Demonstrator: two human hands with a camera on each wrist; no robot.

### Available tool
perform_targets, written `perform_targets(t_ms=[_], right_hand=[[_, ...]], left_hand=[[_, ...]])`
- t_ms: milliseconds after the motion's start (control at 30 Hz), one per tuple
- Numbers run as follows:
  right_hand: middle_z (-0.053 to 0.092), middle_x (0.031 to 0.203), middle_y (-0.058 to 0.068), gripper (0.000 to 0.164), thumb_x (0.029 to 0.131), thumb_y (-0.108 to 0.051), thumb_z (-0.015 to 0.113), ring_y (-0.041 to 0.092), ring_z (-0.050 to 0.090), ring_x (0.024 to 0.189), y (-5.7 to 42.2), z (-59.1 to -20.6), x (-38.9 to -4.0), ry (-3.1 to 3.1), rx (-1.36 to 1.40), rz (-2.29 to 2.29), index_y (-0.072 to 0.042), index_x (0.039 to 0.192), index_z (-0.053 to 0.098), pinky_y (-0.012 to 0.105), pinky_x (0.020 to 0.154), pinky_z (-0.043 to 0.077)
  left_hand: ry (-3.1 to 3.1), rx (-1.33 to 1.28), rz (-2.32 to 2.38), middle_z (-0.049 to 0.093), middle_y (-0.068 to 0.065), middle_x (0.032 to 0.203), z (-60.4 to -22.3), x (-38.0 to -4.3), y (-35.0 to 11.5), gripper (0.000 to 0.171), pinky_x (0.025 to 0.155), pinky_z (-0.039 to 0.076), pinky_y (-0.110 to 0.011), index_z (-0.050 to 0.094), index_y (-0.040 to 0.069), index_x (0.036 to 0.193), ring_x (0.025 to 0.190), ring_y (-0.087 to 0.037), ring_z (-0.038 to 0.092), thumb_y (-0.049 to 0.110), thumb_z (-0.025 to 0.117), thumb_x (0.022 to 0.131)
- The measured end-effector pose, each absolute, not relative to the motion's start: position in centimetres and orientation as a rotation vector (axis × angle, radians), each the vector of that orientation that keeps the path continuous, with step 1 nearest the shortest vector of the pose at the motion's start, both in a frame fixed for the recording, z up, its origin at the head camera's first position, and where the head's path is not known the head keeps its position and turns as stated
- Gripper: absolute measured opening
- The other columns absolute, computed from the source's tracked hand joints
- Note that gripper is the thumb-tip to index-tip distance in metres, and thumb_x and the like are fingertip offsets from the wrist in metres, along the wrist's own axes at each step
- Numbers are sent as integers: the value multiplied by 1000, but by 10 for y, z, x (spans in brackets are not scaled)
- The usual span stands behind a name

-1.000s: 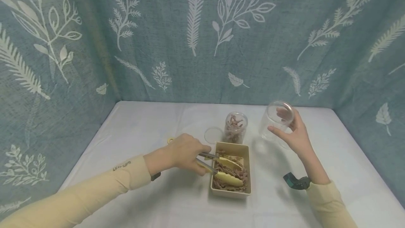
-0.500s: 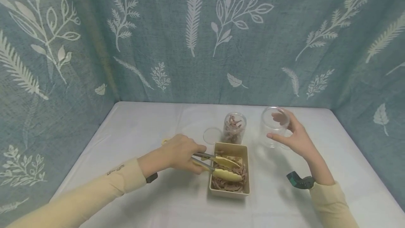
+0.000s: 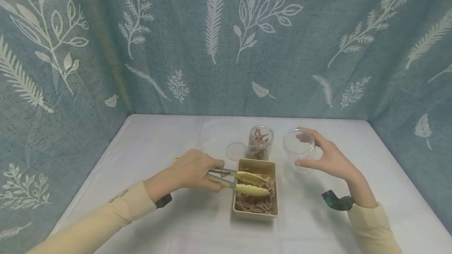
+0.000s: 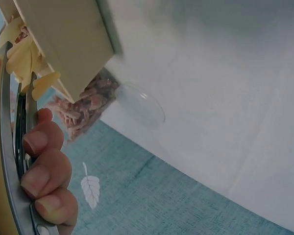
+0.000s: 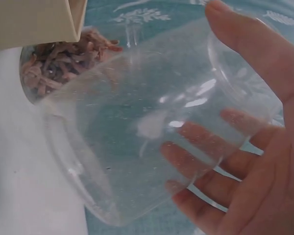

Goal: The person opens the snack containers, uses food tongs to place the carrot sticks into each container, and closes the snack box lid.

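My left hand (image 3: 197, 169) grips a pair of metal tongs with yellow tips (image 3: 251, 190), reaching in from the left of a beige rectangular box (image 3: 255, 218). Both tips are inside the box, over brown shredded strips (image 3: 253, 204) that look like dried meat. In the left wrist view, fingers (image 4: 48, 171) curl round the tongs' metal arms. To the right of the box, my right hand (image 3: 328, 160) holds a clear jar (image 5: 152, 122) by its side, thumb on one side and fingers on the other. No strips show inside it. Whether its base touches the table cannot be told.
Behind the box stands another clear jar (image 3: 260, 144) with brown strips in it. A clear round lid (image 3: 236, 151) lies beside that jar on the white-covered table (image 3: 169, 136). A blue leaf-patterned curtain (image 3: 190, 42) hangs behind the table and along its sides.
The right hand has brought the clear jar down and to the left, closer to the box. The left hand with the tongs has shifted slightly left; the tips stay in the box.
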State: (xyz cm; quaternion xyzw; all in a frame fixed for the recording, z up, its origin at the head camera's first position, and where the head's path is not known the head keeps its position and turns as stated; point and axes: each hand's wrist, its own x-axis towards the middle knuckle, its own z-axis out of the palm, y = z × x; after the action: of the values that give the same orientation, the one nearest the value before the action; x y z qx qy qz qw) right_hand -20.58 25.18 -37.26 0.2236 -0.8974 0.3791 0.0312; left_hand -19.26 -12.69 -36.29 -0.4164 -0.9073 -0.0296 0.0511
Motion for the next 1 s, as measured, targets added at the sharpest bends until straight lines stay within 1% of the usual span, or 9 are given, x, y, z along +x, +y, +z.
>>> perform_targets(t_ms=[133, 267, 433, 567, 700, 800, 1000], right_hand=[[52, 130, 4, 86, 71, -37, 79, 26, 46, 121, 251, -371, -204, -2811, 717, 1113, -31, 142, 31, 53, 96, 34], [52, 129, 6, 87, 70, -43, 79, 28, 47, 119, 250, -371, -202, -2824, 770, 1041, -28, 142, 33, 54, 94, 37], [53, 129, 6, 88, 69, -48, 77, 27, 48, 119, 249, -373, -199, -2856, 823, 976, -24, 142, 34, 52, 93, 40], [52, 130, 5, 89, 68, -52, 75, 26, 48, 120, 245, -374, -195, -2890, 856, 909, -24, 142, 35, 50, 94, 41], [53, 130, 5, 89, 66, -53, 76, 25, 50, 118, 239, -375, -191, -2879, 919, 840, -21, 141, 38, 49, 95, 41], [55, 127, 4, 89, 65, -54, 76, 23, 52, 115, 234, -376, -189, -2868, 967, 780, -21, 140, 40, 48, 93, 42], [54, 127, 1, 90, 64, -57, 75, 22, 53, 113, 223, -377, -184, -2854, 1027, 648, -23, 140, 41, 46, 90, 44]], left_hand=[[-2775, -1205, -116, 33, 17, 50, -363, -191, -133, 34, 39, 22, -21, 46, 24, 70, 45, -4, 26, 54, 63, 70], [-2784, -1168, -159, 35, 18, 51, -364, -189, -140, 34, 40, 24, -21, 46, 27, 71, 45, -3, 27, 55, 63, 72], [-2780, -1132, -204, 37, 20, 52, -364, -184, -147, 34, 41, 25, -20, 45, 29, 72, 45, -2, 28, 60, 61, 75], [-2768, -1090, -211, 40, 21, 53, -364, -182, -152, 34, 40, 26, -20, 46, 29, 72, 45, -2, 30, 59, 62, 74], [-2749, -1055, -214, 42, 20, 55, -363, -179, -156, 32, 41, 27, -19, 48, 29, 74, 45, -1, 33, 58, 62, 73], [-2735, -1033, -229, 42, 20, 56, -361, -178, -157, 30, 42, 28, -19, 49, 29, 76, 47, -1, 34, 56, 63, 72], [-2732, -1001, -287, 42, 20, 57, -358, -176, -157, 27, 42, 28, -18, 53, 28, 78, 47, -1, 35, 51, 64, 71]])
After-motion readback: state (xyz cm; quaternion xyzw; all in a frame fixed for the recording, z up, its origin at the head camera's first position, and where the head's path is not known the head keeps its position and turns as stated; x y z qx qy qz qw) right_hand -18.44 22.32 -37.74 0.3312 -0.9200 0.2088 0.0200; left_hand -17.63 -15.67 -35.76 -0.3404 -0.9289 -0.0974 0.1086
